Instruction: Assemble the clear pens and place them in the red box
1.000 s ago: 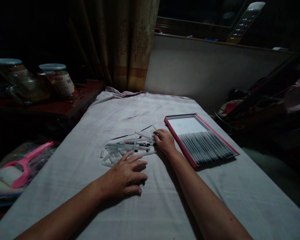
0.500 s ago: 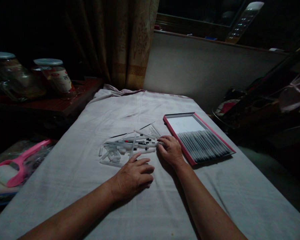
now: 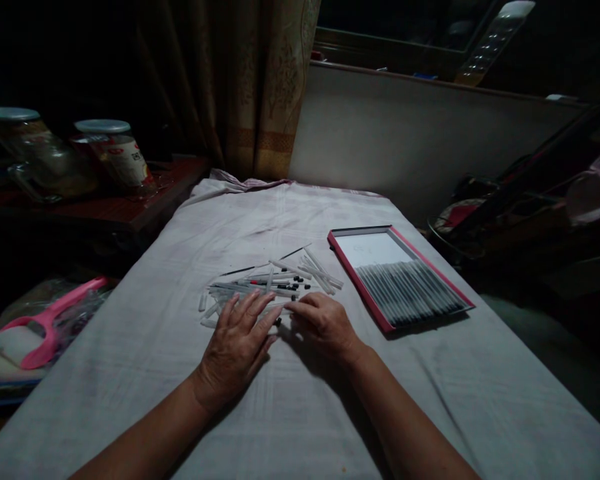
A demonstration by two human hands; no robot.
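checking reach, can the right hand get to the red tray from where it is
Probably yes: the right hand rests on the cloth just beside the red tray, and only bare cloth lies between them.

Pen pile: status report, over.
Left hand flat, open, on pile near edge. Right hand touching pile, grip unclear. Tray with pen row lies right, apart.

Both hands at a pile of pen parts

The left hand and right hand rest flat at mid-frame on the pen parts; a red tray lies right.
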